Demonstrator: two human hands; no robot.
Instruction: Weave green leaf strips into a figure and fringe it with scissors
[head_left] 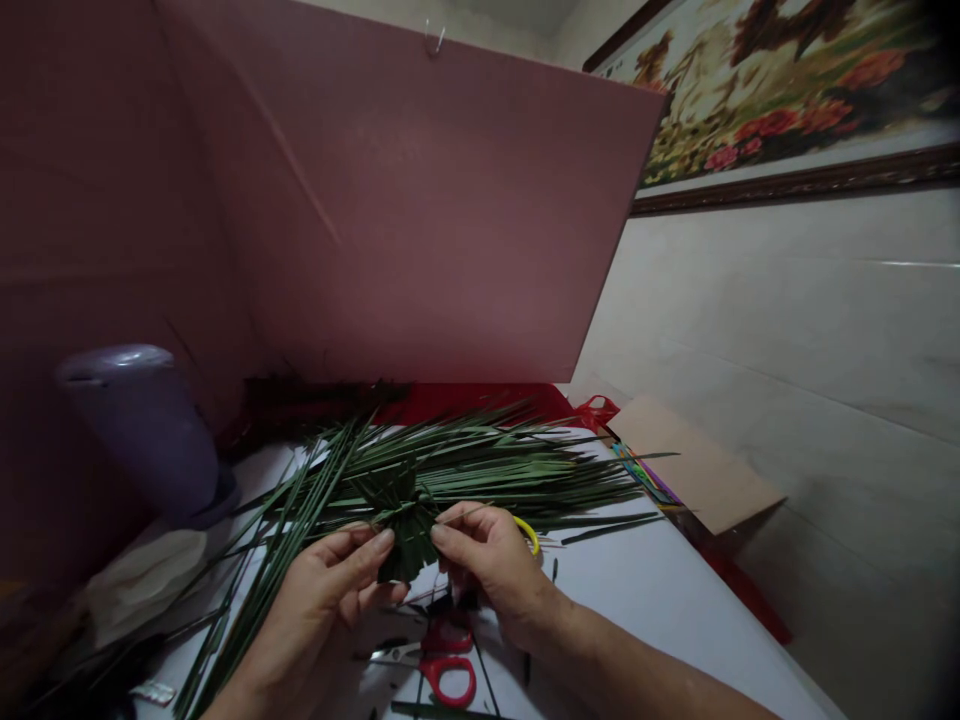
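Note:
Between my two hands is a dark green piece of folded palm leaf [409, 540], fanned out in pleats. My left hand [341, 580] pinches its left side with thumb and fingers. On its right side, the thumb and forefinger of my right hand [491, 560] close together, with a thin strip showing at the fingertips. Red-handled scissors [448, 665] lie on the white tabletop just below my hands, their blades pointing left. Behind the folded piece spreads a large pile of long green palm leaves [495, 465]. Part of the folded piece is hidden by my fingers.
A purple bin [146, 430] stands at the left, beside a crumpled pale bag [150, 580]. A yellow ring-shaped thing [529, 535] shows behind my right hand. On the right, a brown cardboard sheet [697, 465] leans over colourful items. A pink panel [420, 200] rises behind the table.

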